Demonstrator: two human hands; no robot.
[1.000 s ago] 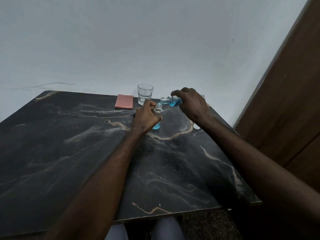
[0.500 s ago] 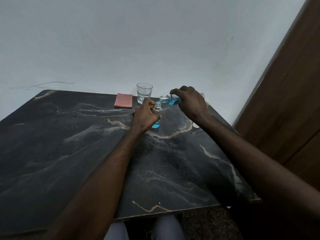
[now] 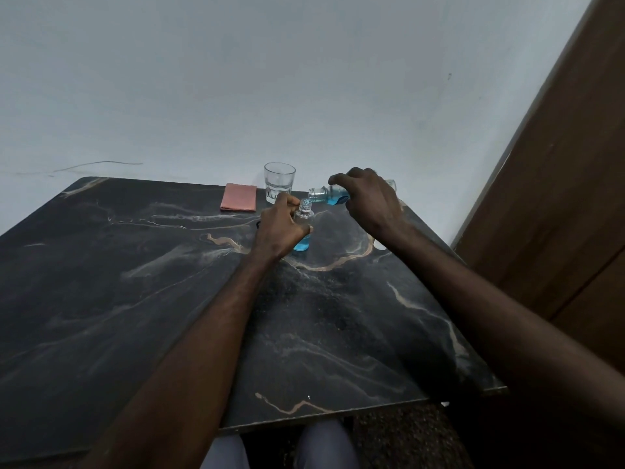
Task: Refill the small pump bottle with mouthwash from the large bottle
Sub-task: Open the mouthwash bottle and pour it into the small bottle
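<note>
While the left hand (image 3: pixel 282 228) grips the small pump bottle (image 3: pixel 303 228) upright on the table (image 3: pixel 135 282), the right hand (image 3: pixel 370 198) is closed around the large bottle (image 3: pixel 326 195), tilted nearly level with its mouth just above the small neck. Raise the tilt gradually, keeping mouth over neck, to avoid spilling; blue mouthwash fills only the base.

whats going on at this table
A person is pouring blue mouthwash. The right hand tips the large bottle nearly flat, its open mouth just over the neck of the small bottle, which the left hand steadies upright on the table. The small bottle holds blue liquid only near its bottom.
</note>
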